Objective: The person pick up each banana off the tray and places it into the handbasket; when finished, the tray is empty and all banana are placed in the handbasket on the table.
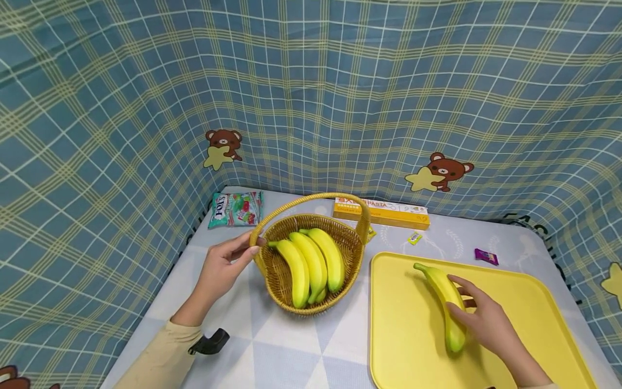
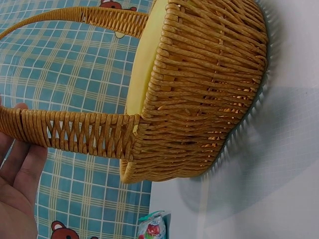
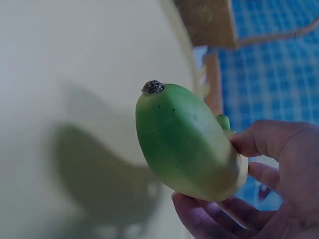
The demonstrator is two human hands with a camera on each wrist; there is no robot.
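A brown wicker basket [image 1: 311, 309] with a tall hoop handle stands at the middle of the table, several bananas [image 1: 311, 262] lying inside it. My left hand [image 1: 221, 267] grips the left side of the handle [image 2: 75, 130], thumb in front and fingers behind. Over the yellow tray [image 1: 403, 346], my right hand [image 1: 486, 313] holds a single banana [image 1: 444, 302] between thumb and fingers. In the right wrist view, the green tip of this banana [image 3: 174, 134] faces the camera, and its shadow falls on the tray.
Behind the basket lie a green candy bag [image 1: 236, 209] on the left and a yellow pasta box [image 1: 381, 214]. A small yellow packet [image 1: 414, 238] and a purple packet [image 1: 486, 256] lie beyond the tray. Plaid curtain [image 1: 311, 108] surrounds the table.
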